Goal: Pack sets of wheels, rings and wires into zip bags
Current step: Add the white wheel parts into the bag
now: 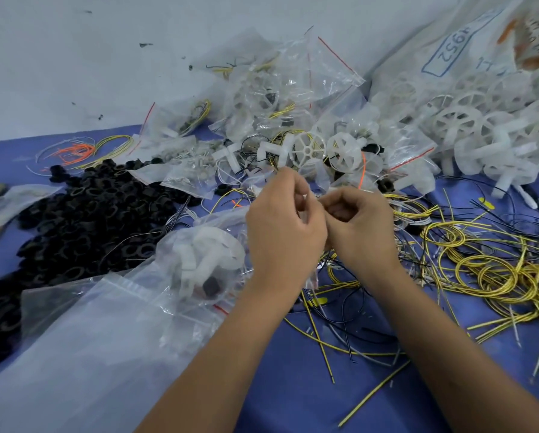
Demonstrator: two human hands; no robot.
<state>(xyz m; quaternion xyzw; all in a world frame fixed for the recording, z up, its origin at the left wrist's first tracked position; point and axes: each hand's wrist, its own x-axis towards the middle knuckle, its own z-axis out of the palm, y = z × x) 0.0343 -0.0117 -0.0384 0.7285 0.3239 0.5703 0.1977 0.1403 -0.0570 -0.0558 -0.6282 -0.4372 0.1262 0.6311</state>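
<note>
At the centre of the frame the left hand (285, 220) and the right hand (360, 226) are brought together above the blue surface (280, 385), both with fingers (304, 190) curled; something thin and pale is pinched between them, apparently the mouth of a small clear zip bag (312, 278) whose film hangs below the left hand, though what exactly is gripped cannot be told. The step in hand is judged to be the opening or sealing of that bag; it is best done with the two lips pinched apart or pressed together evenly along the strip, and with stray wire ends kept out of the seal. Counts can be given only in part. Two hands are seen. The black rings (84, 220) at centre left are heaped far beyond counting, as are the white wheels (468, 126) at upper right and the yellow wires (493, 270) at right. Filled bags (280, 98) are piled at upper centre, at least five, the edges being too overlapped for more. One filled bag (205, 267) lies just left of the left wrist, on a large flat clear bag (84, 345) at lower left. A few orange wires (74, 150) lie at upper left.
</note>
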